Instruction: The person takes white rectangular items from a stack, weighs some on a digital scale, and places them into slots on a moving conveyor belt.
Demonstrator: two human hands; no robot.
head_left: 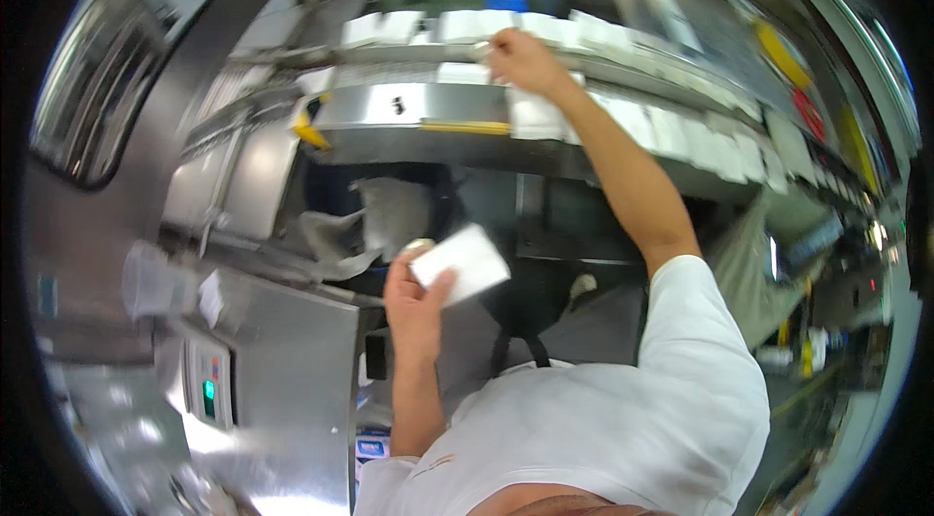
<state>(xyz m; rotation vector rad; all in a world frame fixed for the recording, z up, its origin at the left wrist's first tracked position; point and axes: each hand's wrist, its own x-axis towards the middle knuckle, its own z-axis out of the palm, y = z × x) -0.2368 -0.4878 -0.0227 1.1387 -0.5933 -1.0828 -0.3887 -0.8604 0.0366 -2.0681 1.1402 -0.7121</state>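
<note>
In my left hand (414, 307), held out over the lower middle, is a flat white rectangular piece (467, 265). The thumb presses on its face, with the fingers beneath. A small pale bit shows by those fingertips. Further off, my right hand (525, 62) reaches to the conveyor (375, 106), its fingers drawn together. Something small and whitish shows at the fingertips, too blurred to name. More flat white pieces (467, 27) lie in a row along the far side, near that hand. Another row of white pieces (671, 132) runs to the right along the nearer edge.
A steel bench (292, 360) at the lower left carries a digital scale (208, 383) and a clear plastic container (156, 281). Pale cloth or sheeting (389, 214) hangs below the conveyor. A yellow part (309, 124) juts from its left end. Steel machinery stands behind.
</note>
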